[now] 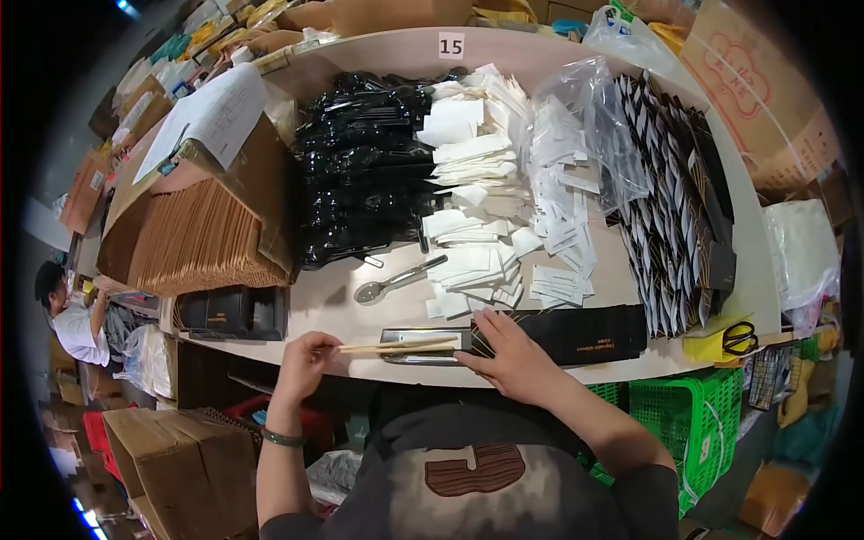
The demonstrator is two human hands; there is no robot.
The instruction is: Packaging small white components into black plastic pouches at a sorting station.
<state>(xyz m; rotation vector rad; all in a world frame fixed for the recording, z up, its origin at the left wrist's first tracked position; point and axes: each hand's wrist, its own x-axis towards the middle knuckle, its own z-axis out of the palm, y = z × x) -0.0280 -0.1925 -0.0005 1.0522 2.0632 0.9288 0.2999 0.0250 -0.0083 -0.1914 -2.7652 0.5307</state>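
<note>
Between the fingertips of my left hand (pixel 310 364) is the left end of a pair of wooden chopsticks (pixel 378 347). They lie level above the table's near edge, their right ends by my right thumb. A long black pouch (pixel 585 336) with gold print lies flat, its left end under my right hand (pixel 515 357). That hand holds the pouch across its width, fingers on the far side and thumb on the near side. Clear-wrapped cutlery (pixel 418 335) sticks out of the pouch's left end, below the chopsticks. Beyond it rests a single wrapped spoon (pixel 396 279).
Black wrapped cutlery (pixel 360 171), white paper packets (pixel 472 252) and clear-bagged sachets (pixel 562 198) are heaped across the table. Filled black pouches (pixel 670 207) stand in a row at right, near yellow-and-black scissors (pixel 740 338). A cardboard box (pixel 198 229) occupies the left; a green basket (pixel 702 423) sits below.
</note>
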